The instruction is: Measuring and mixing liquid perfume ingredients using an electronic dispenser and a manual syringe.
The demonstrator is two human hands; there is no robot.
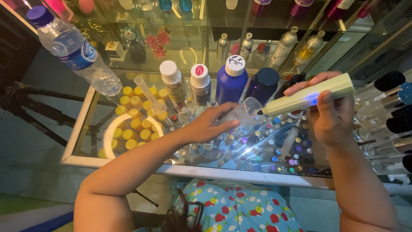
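A small clear plastic cup (245,112) is gripped in the left hand (210,124), fingers curled around its side, and is tipped toward the right. A pale green pen-shaped device (307,98) is clasped in the right hand (330,118), thumb on top and fingers wrapped beneath, its dark tip set at the cup's mouth (a small blue light glows on its body). Both are held just above the glass-topped desk (128,161).

Directly behind the cup, a blue bottle with a white cap (231,81) and a dark blue bottle with a dark cap (262,83) are seen side by side. To their left stand two smaller white-capped bottles (186,86), and a clear dropper (148,92) is propped among a cluster of yellow-capped vials (135,122). Rows of tiny vials with coloured caps (274,150) are visible under the glass below the hands. A clear water bottle with a purple cap (73,47) is tilted at the far left. Black-capped clear bottles (386,116) lie at the right edge. A blue floral garment (236,208) is seen beneath the desk edge.
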